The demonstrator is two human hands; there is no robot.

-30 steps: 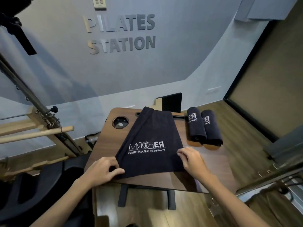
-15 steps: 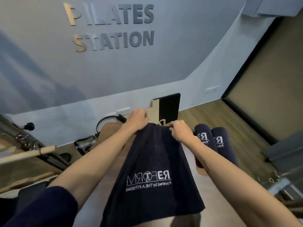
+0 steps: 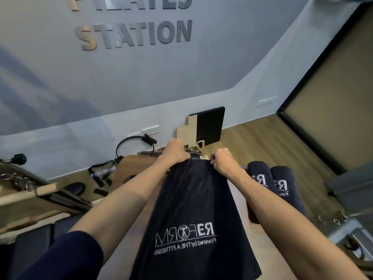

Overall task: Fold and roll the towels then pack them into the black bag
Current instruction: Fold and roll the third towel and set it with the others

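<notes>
We're at the far edge of the dark towel [image 3: 193,215] now, both arms stretched out over the table [image 3: 133,168]. Our left hand [image 3: 176,151] has its fingers curled onto the far left corner, and our right hand [image 3: 223,161] is pinching the far right corner, knuckles bunched. The towel runs from those hands back toward us, lying flat down the table with its white logo upside down near our end.

This looks like the rolling step getting under way: the cloth is already folded to a narrow strip, and both hands sit exactly where a roll would begin. What comes next, we'd judge, calls for tucking that far edge under tightly and evenly, both hands working at the same pace, or the roll will come out cone-shaped.

Just beside our right forearm, two rolled towels [image 3: 272,186] lie side by side at the table's right edge. The black bag isn't in view from here.
</notes>
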